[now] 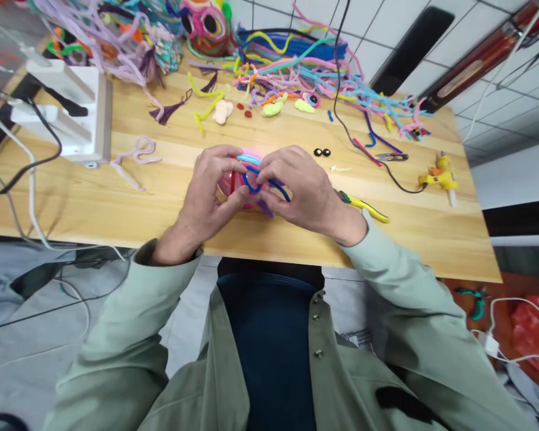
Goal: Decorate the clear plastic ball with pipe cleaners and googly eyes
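Pale wood table (pixel 117 197), white tiles beyond; pipe-cleaner heap (pixel 296 72) along its far edge, yellow glue gun (pixel 440 176) to your right. Near the front edge, your left hand (pixel 211 191) and right hand (pixel 303 191) both clasp a pink rounded piece (pixel 228 182) looped with a blue pipe cleaner (pixel 251 184). Fingers cover most of it.

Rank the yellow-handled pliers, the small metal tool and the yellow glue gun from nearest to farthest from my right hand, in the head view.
Measured from the right hand, which grips the pink ball together with the left hand:
1. yellow-handled pliers, right beside the wrist.
2. small metal tool, farther right and back.
3. yellow glue gun, farthest right.
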A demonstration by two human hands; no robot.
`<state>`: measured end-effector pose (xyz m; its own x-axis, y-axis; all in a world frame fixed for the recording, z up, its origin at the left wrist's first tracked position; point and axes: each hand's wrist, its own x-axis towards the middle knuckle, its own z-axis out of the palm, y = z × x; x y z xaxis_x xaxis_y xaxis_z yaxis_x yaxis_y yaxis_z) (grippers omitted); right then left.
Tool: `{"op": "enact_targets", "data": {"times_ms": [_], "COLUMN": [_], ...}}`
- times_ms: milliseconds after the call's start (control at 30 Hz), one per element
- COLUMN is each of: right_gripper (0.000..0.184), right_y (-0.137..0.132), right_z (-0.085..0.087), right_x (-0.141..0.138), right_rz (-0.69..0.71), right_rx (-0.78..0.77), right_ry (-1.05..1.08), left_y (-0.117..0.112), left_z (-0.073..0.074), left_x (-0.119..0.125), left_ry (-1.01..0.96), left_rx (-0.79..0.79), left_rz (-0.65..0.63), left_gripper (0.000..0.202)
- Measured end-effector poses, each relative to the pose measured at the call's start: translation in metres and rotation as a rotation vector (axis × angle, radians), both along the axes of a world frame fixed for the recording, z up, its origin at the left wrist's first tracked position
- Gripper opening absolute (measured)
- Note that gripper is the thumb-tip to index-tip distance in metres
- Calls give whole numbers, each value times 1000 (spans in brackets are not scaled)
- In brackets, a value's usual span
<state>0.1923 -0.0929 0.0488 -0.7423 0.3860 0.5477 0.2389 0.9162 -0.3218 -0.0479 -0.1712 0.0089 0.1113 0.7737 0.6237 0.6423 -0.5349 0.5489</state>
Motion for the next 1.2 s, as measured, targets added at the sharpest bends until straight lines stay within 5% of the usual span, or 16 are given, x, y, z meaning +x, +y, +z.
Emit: {"op": "enact_targets", "data": {"times_ms": [200,1200], "right_gripper": [12,12], "right_y": [3,-1], "right_z": [-16,-32], "right_x": [1,-6], "right_rz": [11,-62], "right_rx": [50,177], "right_ry": [64,108], "left_y": [1,-1], "left_z": [0,1], "left_x": [-2,1], "left_ry": [4,1], "left_rx": [-4,-30], "left_rz": [-33,-2], "left_gripper": [23,24]}}
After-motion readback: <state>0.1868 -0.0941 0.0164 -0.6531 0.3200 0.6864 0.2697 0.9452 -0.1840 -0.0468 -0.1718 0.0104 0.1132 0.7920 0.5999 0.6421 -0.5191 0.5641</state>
